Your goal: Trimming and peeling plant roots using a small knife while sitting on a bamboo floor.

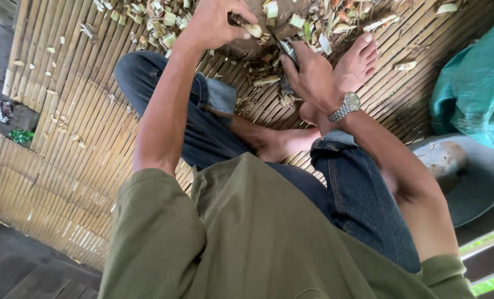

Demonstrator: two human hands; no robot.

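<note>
Daylight falls on a split-bamboo floor (75,144) edged by dark wooden planks (14,266), with a teal tarp (474,94) alongside.

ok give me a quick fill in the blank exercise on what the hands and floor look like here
1. The right hand grips a ____ with its blade pointing at the wooden block.
2. The left hand holds a pale plant piece on that ____.
3. A metal ____ sits on the right wrist.
4. The person sits on a floor of split ____.

Missing words: knife; block; watch; bamboo

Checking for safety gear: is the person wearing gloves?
No: both the left hand and the right hand are bare, with only a wristwatch on the right wrist.
</note>
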